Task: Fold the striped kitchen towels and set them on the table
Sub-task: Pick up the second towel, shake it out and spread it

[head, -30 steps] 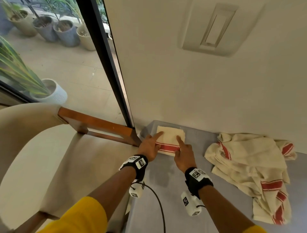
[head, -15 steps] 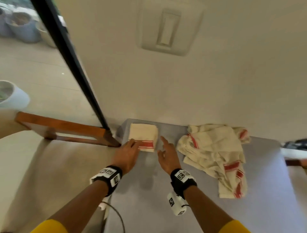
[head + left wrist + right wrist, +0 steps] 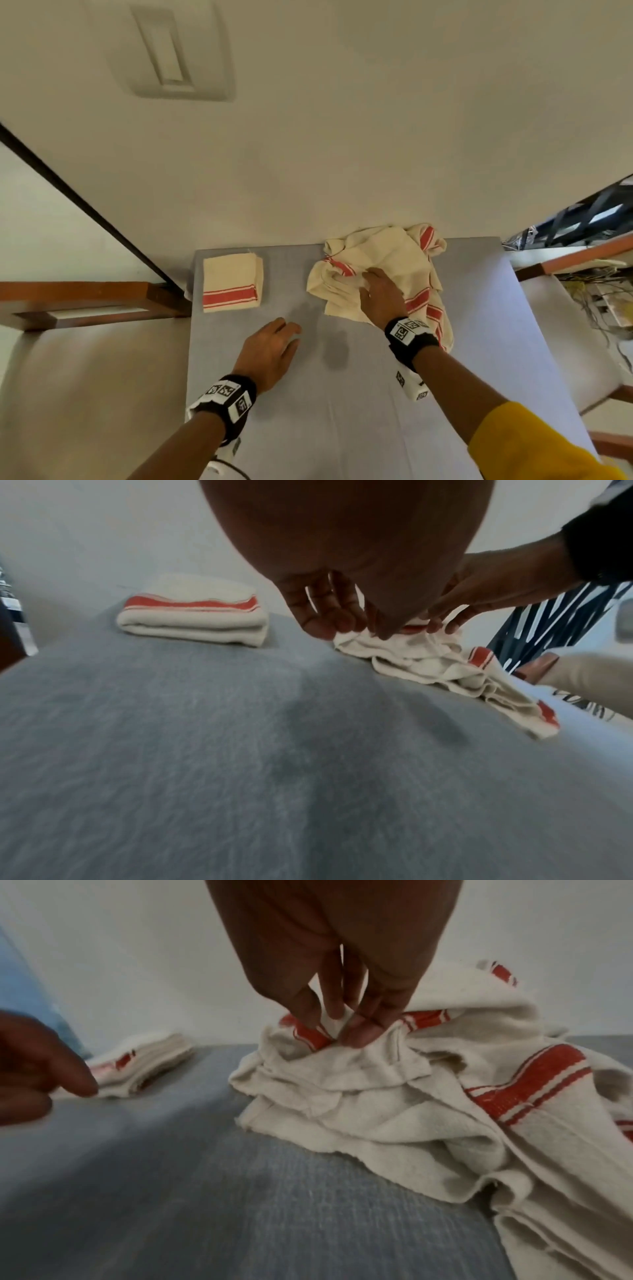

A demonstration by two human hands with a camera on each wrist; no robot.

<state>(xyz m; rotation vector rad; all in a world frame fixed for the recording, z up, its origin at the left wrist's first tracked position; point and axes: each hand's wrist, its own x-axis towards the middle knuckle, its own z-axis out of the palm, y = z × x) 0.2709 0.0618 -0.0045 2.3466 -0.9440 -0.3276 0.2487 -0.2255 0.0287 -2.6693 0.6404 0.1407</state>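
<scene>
Right hand [image 3: 380,298] pinches the crumpled towel [image 3: 404,270], having left the folded towel [image 3: 231,282]; left hand [image 3: 270,349] hovers relaxed, holding nothing, over the table [image 3: 342,411].

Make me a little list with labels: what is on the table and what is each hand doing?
Table: grey cloth-covered table
Folded: cream towel with red stripe, folded square, far left, apart from both hands
Unfolded: crumpled pile of cream red-striped towels, far right
Right hand: fingers pinch the pile's cloth
Left hand: over bare table, holds nothing
</scene>
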